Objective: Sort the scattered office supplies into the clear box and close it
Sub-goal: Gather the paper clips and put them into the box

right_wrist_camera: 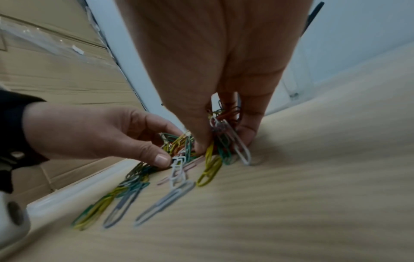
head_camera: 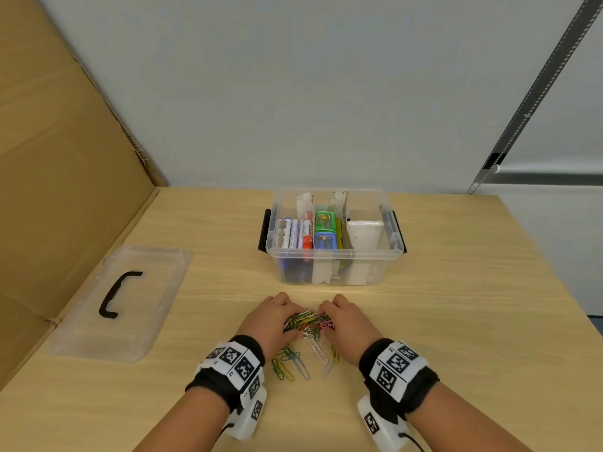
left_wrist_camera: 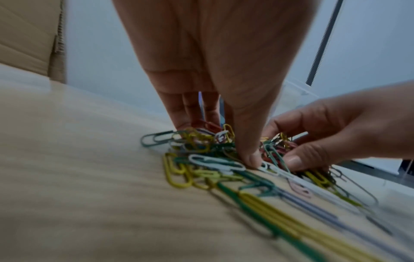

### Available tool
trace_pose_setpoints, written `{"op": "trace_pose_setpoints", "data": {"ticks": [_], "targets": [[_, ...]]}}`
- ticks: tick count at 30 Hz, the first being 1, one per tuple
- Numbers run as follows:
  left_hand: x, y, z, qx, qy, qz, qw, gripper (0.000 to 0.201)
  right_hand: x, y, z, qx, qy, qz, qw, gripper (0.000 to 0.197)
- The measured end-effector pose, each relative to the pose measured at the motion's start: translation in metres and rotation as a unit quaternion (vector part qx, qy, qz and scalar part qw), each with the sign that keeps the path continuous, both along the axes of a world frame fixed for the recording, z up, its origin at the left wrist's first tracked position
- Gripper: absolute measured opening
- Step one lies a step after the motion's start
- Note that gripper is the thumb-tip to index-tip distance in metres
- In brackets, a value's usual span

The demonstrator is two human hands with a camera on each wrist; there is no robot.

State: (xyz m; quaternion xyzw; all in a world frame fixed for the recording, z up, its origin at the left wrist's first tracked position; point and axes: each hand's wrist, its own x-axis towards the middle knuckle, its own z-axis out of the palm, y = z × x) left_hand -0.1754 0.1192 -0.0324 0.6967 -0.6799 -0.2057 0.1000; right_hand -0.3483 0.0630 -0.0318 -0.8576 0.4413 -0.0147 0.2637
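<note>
We see coated wire paper clips — glossy, smooth — on a matt wood-grain table. The clear box and lid look like translucent plastic; the side panel — corrugated cardboard.

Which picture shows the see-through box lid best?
The head view: the whole clear lid lies flat on the table, left of the hands, with its black handle up. The right wrist view shows only a blurry edge of it, and the left wrist view shows none.
</note>
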Motion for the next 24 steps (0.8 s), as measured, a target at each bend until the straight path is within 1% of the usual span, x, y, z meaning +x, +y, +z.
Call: {"op": "trace_pose_setpoints", "data": {"ticks": [4,8,13,17,21,24], "targets": [[0.0,0.002,0.003,-0.016,-0.025,-0.002,1.0,0.038,-0.005,-0.005,0.003,-0.006,-0.025,-0.018,0.999,0.028],[0.002,0.001,0.005,-0.009,-0.039,0.0,0.999,0.033,-0.013,-0.009,0.008,-0.012,-0.038,-0.035,0.999,0.031],[0.004,0.002,0.008,-0.012,-0.031,0.013,0.999,0.034,-0.022,-0.011,0.017,0.014,-0.058,-0.051,0.997,0.03],[0.003,0.005,0.01,-0.024,-0.033,0.034,0.999,0.037,-0.032,-0.013,0.027,0.029,-0.093,-0.078,0.992,0.032],[0.002,0.01,0.017,-0.038,-0.006,0.052,0.998,0.029,-0.041,-0.014,0.051,0.043,-0.145,-0.095,0.984,0.031],[0.002,0.011,0.022,-0.052,0.02,0.071,0.996,0.027,-0.047,-0.017,0.086,0.034,-0.19,-0.096,0.977,0.031]]}}
